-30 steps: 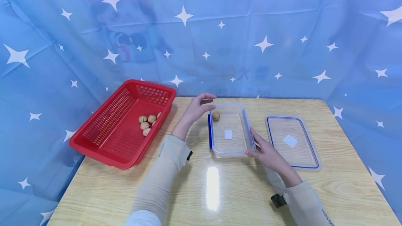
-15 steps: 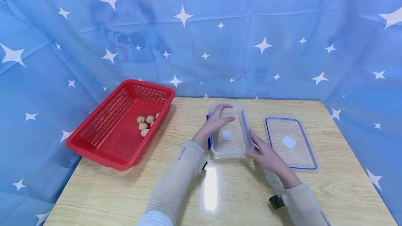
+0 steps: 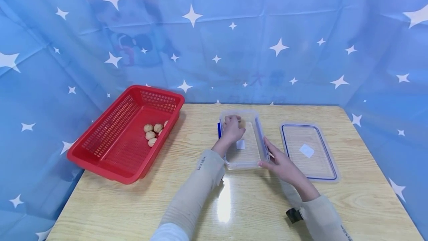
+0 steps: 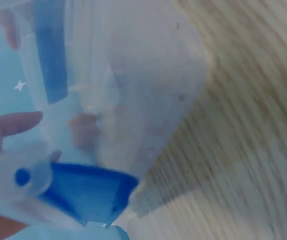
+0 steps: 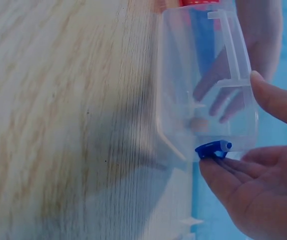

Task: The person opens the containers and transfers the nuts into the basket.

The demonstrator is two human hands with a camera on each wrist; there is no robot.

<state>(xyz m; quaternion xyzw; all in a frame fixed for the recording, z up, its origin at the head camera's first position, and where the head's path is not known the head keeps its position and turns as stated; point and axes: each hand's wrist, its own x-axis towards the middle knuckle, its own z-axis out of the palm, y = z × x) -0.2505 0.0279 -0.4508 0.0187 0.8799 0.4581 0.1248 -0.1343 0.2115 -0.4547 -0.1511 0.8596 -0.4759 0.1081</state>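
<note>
A clear plastic food container [image 3: 249, 161] with blue clips stands on the table. My right hand [image 3: 284, 166] grips it by the near right side, thumb at the corner and fingers by a blue clip [image 5: 213, 149]. My left hand [image 3: 232, 129] reaches down inside from above, over the container's left part. A walnut [image 5: 199, 124] shows through the wall in the right wrist view, on the container's floor close below the left fingertips. In the head view the left hand hides this walnut. The left fingers point down, loosely bent, around nothing.
At the left stands a red plastic basket [image 3: 127, 177] with several walnuts [image 3: 150, 135] by its right wall. The container's clear lid [image 3: 309, 163], with a blue seal, lies flat on the wooden table [image 3: 117, 211] at the right. A blue starry curtain [image 3: 214, 40] hangs behind.
My left hand has moved right from beside the container's left rim, over it and down inside. The right hand keeps its grip. The walnut in the container became hidden behind the left hand.
</note>
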